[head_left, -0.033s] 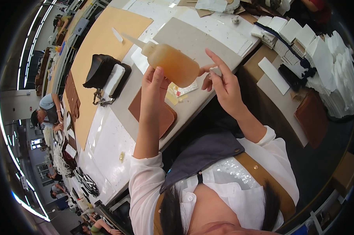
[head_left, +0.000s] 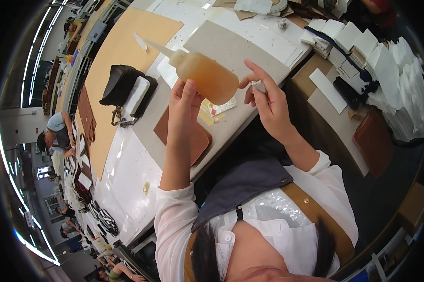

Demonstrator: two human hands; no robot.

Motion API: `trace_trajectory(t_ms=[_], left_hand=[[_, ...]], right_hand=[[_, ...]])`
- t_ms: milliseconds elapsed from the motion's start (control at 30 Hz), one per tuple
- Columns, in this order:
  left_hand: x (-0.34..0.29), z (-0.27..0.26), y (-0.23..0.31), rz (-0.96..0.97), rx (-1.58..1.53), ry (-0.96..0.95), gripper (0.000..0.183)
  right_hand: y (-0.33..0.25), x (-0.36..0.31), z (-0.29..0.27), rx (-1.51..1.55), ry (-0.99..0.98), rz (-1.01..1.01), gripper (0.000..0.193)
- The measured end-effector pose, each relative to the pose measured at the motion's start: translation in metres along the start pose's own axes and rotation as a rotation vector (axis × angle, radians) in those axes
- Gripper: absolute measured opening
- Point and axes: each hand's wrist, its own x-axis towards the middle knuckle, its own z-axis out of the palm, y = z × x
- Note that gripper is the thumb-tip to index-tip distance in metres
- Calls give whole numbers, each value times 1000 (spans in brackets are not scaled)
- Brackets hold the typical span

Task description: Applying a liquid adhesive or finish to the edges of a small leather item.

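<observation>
My left hand (head_left: 186, 97) is closed round a translucent squeeze bottle (head_left: 208, 77) with orange-amber liquid in it. The bottle is held up over the table, tilted, its long thin nozzle pointing to the far left. Just right of the bottle's base, my right hand (head_left: 274, 109) pinches a small crumpled white wad (head_left: 258, 85), perhaps tissue or cloth. Its index finger sticks out, and the hand is apart from the bottle. Below my left wrist lies a brown leather piece (head_left: 200, 144), partly hidden by the forearm. A small printed packet (head_left: 223, 107) sits under the bottle.
A black bag-like item (head_left: 122, 87) with a white pad stands left of the bottle on the white table. Tan sheet material (head_left: 144, 33) covers the far left. Stacked white pieces (head_left: 369, 44) and a brown leather panel (head_left: 372, 136) are at right. Other people work at far left.
My right hand has shifted very slightly away from the bottle's base, with its fingers bent a little differently. The left hand and bottle look almost unmoved.
</observation>
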Motion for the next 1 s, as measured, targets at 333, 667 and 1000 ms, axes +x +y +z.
trace_trajectory(t_ms=[333, 667, 1000], left_hand=[[-4, -3, 3, -25, -11, -7, 46], [-5, 0, 6, -22, 91, 7, 44], [-6, 1, 8, -34, 62, 2, 51]], right_hand=[[-11, 12, 9, -472, -13, -594, 49], [-5, 12, 1, -615, -26, -690, 51], [-12, 12, -1, -699, 1, -703, 54]])
